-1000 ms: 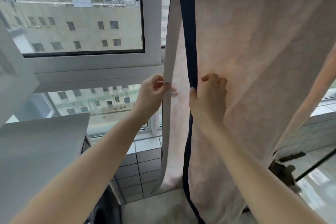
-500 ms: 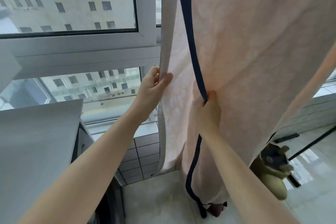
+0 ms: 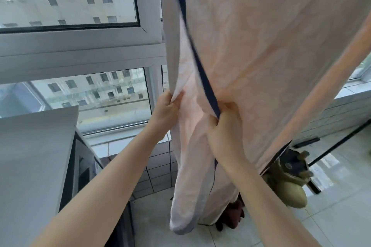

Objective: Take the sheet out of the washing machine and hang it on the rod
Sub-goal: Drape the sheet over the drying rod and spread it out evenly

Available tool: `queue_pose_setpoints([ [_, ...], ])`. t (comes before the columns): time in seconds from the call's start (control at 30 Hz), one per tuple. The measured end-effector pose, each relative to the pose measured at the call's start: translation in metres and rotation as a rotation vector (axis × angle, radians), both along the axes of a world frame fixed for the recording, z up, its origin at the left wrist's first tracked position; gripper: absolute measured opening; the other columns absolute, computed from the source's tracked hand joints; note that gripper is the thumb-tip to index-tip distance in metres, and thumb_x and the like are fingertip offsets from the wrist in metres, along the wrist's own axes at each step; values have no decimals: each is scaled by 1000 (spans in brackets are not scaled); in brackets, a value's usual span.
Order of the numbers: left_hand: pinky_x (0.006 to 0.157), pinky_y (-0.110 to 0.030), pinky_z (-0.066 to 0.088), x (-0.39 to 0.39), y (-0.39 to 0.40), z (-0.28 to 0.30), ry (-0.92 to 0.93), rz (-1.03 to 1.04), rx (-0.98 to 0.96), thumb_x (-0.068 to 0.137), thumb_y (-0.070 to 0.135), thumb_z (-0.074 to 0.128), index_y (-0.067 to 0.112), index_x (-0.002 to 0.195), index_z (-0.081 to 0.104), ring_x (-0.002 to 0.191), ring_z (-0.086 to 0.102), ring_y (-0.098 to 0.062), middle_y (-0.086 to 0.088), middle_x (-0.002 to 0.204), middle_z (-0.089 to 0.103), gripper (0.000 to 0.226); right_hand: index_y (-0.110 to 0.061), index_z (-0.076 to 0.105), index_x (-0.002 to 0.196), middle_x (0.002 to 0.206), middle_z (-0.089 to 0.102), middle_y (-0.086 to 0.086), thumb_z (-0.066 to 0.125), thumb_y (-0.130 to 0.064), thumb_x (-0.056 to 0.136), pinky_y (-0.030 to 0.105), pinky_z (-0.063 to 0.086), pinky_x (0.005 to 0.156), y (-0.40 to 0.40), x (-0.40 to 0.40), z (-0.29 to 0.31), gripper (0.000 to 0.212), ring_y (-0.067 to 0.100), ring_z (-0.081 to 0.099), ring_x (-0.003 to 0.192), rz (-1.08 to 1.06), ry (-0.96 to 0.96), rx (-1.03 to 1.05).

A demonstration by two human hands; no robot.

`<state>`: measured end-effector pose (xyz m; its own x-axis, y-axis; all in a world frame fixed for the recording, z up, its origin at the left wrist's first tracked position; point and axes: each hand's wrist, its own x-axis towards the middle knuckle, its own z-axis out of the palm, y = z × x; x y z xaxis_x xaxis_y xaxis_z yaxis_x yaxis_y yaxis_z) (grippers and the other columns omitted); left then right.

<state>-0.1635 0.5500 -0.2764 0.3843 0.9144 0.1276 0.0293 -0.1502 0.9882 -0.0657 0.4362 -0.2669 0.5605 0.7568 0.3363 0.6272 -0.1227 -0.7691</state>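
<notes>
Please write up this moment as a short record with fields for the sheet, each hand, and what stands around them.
sheet: pale pink fabric sheet with a dark navy border, hanging down from above the frame; the rod is out of view
left hand: left hand grips the sheet's pale left edge
right hand: right hand grips the navy border
surroundings: grey-framed window, white tiled floor, olive-green object behind the sheet
</notes>
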Motion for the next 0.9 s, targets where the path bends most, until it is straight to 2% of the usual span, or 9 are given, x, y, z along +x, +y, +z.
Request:
queue_pose_setpoints([
  [0.1,53,-17,45,-1,-8,0,41,6,99,101,22,44,13,83,58,62,57,-5,-1,76,60,24,-20,48,103,85,51,-8,42,-19,101,13,37,62,-1,0,-13,6,5,50,73,31,110,-41],
  [0.23,52,-26,48,-6,-7,-9,169,1,167,93,24,59,14,69,57,57,60,-10,-4,67,62,26,-13,35,129,78,51,-2,35,-30,102,20,45,53,5,-17,-33,32,11,55,63,90,178,-155],
  [0.33,58,-40,52,-10,-4,-14,191,75,136,90,24,64,1,70,60,65,63,-28,-19,72,64,31,-15,29,129,82,51,-2,35,-21,102,25,52,58,9,-23,-50,29,15,58,70,83,212,-334],
  [0.5,51,-30,40,-14,-4,-11,132,120,112,93,22,61,7,57,47,55,48,-19,-13,59,52,41,-14,26,129,89,49,0,33,-12,100,27,52,67,8,-27,-63,30,15,55,73,80,144,-546],
  [0.57,47,-22,36,-13,-4,-17,123,125,91,93,15,58,13,52,40,46,42,-9,4,49,47,45,-12,28,127,100,52,8,27,-13,100,34,54,79,3,-31,-62,27,20,58,85,103,194,-536],
  [0.63,48,-21,34,-12,-4,-27,148,114,49,94,11,54,12,52,39,46,40,-8,6,47,45,45,-17,32,122,101,53,8,25,-17,100,35,54,81,-2,-38,-61,22,20,56,86,122,274,-473],
  [0.7,53,-26,34,-12,-4,-38,191,83,3,95,8,50,8,56,42,53,40,-15,-5,56,46,40,-24,36,105,86,51,-1,24,-21,102,28,50,65,-5,-45,-63,13,12,50,72,142,380,-400],
  [0.77,55,-28,33,-13,-2,-49,221,64,-34,95,6,47,10,56,41,56,39,-17,-7,59,43,40,-29,37,97,75,47,-8,23,-29,105,17,36,50,-7,-50,-67,17,5,44,61,158,435,-357],
  [0.9,65,-31,46,-15,1,-60,224,32,-99,96,16,52,9,64,59,66,57,-20,-2,67,62,33,-21,32,118,88,51,0,29,-18,101,22,42,59,-9,-46,-74,18,13,51,72,126,444,-402],
])
